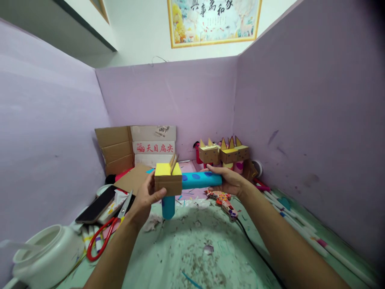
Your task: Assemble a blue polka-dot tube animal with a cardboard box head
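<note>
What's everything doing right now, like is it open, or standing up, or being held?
Blue-and-yellow cardboard toy: held by left hand and right hand.
White pot: upright, open on top.
Phone: lying down, screen dark.
Scissors: lying down; can't tell if shut.
Glue gun: lying on the table.
Framed picture: up on the wall.

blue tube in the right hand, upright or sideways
Sideways: the blue tube runs roughly level from the cardboard block to the right hand.
</note>
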`<state>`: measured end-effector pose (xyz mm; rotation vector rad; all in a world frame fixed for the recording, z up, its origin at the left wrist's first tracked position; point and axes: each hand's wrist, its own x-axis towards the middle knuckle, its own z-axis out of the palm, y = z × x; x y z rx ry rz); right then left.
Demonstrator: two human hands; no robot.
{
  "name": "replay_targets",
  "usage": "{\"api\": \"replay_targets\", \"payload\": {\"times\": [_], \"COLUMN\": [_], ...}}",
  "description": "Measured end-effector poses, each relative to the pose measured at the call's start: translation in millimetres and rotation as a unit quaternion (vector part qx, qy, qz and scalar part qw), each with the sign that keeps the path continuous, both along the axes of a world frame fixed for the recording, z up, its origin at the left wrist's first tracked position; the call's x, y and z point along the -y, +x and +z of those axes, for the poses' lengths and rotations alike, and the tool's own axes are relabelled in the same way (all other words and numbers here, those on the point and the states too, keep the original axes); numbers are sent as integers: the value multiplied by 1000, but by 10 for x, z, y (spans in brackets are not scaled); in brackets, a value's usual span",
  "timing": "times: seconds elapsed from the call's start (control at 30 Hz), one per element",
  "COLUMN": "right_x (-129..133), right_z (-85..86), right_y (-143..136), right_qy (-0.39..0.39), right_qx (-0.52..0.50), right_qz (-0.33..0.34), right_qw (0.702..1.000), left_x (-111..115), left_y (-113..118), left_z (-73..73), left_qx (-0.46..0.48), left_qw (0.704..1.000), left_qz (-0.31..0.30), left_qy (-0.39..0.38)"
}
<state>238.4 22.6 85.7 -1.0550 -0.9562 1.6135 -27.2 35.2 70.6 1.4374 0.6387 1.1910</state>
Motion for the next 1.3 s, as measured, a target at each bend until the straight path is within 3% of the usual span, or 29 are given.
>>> {"api": "replay_targets", "payload": {"times": [0.13, 0.23, 0.33, 0.57, 0.73, 0.97, 1.3], "right_x": [180, 274, 345, 398, 412, 456, 427], "right_z": [141, 246, 327, 296, 225, 242, 210], "right_y": [-94, -177, -259, -419, -517, -554, -551], "right_qy": [147, 267, 310, 312, 351, 383, 357], "right_qx": [65, 242, 320, 330, 355, 361, 322], "right_qz": [21, -47, -102, -95, -119, -145, -142], "right_qw": [987, 932, 889, 886, 858, 838, 865], "left_x": [-39, -63, -54, -1, -22, -7, 30], "left_y": [-71, -109, -116, -117, -145, -173, -146], "left_z": [-14, -30, -39, -35, -45, -66, -7], "left_qx": [109, 164, 173, 136, 141, 100, 85], "left_qw": [988, 977, 976, 984, 981, 989, 992], "left_qz": [20, 26, 10, 20, 41, 16, 21], "left_qy": [-104, -133, -135, -114, -123, -110, -92]}}
